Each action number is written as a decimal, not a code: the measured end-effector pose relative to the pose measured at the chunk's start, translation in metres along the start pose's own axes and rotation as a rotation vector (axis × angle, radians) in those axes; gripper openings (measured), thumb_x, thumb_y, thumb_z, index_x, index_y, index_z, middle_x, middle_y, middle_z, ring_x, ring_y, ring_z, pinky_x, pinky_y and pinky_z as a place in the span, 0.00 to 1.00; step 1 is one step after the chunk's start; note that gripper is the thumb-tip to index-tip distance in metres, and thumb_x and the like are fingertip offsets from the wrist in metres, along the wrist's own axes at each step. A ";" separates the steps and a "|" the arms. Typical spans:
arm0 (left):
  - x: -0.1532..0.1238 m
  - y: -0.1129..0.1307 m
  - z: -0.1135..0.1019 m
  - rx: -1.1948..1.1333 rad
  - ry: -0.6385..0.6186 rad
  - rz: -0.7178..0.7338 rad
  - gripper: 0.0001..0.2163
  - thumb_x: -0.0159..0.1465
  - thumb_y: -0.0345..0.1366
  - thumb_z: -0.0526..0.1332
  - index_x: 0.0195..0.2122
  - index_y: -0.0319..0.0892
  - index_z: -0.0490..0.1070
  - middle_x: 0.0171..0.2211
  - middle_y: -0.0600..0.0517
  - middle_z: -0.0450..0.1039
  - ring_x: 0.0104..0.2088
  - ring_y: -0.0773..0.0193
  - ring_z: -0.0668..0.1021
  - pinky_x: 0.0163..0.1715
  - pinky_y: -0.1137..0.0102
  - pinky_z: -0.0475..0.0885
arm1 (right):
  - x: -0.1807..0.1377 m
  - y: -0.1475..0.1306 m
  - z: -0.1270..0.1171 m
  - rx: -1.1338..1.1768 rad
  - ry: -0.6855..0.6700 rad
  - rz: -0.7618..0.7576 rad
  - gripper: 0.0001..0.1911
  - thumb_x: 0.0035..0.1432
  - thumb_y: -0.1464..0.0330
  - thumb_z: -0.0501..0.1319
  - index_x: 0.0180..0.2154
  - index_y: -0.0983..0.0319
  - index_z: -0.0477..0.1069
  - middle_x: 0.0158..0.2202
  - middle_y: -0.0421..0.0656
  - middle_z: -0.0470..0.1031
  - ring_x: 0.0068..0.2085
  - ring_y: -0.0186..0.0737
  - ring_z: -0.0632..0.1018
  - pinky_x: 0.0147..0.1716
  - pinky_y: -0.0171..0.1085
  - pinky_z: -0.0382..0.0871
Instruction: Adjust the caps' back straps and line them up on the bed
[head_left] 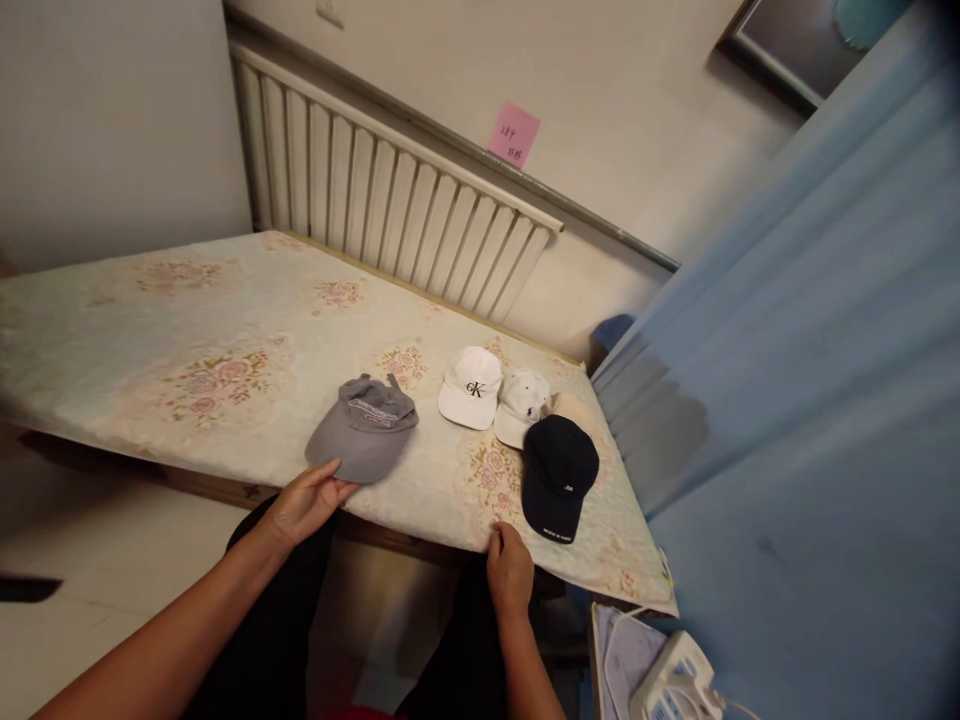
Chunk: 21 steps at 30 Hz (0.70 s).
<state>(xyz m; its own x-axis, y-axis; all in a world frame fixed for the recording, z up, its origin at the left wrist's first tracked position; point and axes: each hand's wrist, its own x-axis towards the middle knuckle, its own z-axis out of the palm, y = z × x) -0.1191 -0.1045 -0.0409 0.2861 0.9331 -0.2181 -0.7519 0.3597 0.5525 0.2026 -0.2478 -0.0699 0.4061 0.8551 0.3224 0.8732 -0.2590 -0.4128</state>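
Note:
A grey cap [365, 428] lies near the front edge of a table covered by a floral cloth [225, 350]. My left hand [306, 501] pinches the grey cap's brim at the table edge. My right hand [509, 568] rests with curled fingers on the cloth's front edge, just below a black cap [559, 474], not holding a cap. A white cap with a logo [470, 386] and a second white cap [520, 405] lie behind the black one.
A white radiator [390, 200] runs along the wall behind the table, with a pink sticky note [514, 134] above it. A blue curtain [810, 400] hangs on the right. A white device with a cord [671, 685] sits low at the right.

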 end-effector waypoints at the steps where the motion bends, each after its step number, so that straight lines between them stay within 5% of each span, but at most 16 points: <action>1: -0.003 0.000 0.000 0.004 -0.014 -0.012 0.24 0.63 0.24 0.57 0.62 0.37 0.63 0.46 0.41 0.80 0.46 0.52 0.81 0.52 0.53 0.73 | 0.000 0.000 0.000 -0.002 0.005 -0.002 0.17 0.62 0.71 0.48 0.44 0.65 0.75 0.43 0.50 0.80 0.45 0.46 0.81 0.45 0.39 0.71; 16: -0.036 -0.004 0.007 -0.034 -0.048 -0.135 0.30 0.64 0.24 0.56 0.67 0.41 0.54 0.48 0.42 0.79 0.47 0.53 0.80 0.53 0.56 0.73 | 0.000 -0.008 0.002 0.197 0.023 0.014 0.16 0.59 0.70 0.50 0.41 0.63 0.76 0.38 0.49 0.81 0.39 0.45 0.80 0.41 0.40 0.72; 21: -0.051 -0.006 0.025 -0.049 -0.085 -0.185 0.29 0.64 0.24 0.56 0.67 0.40 0.55 0.48 0.43 0.79 0.47 0.53 0.81 0.52 0.58 0.74 | 0.002 -0.052 0.004 0.292 0.118 -0.106 0.24 0.59 0.70 0.53 0.57 0.67 0.64 0.48 0.55 0.76 0.42 0.45 0.78 0.42 0.43 0.73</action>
<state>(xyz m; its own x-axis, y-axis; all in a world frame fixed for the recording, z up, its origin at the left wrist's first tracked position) -0.1142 -0.1544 -0.0128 0.4697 0.8488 -0.2428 -0.7094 0.5266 0.4685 0.1573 -0.2308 -0.0510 0.3608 0.8077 0.4663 0.8051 -0.0173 -0.5929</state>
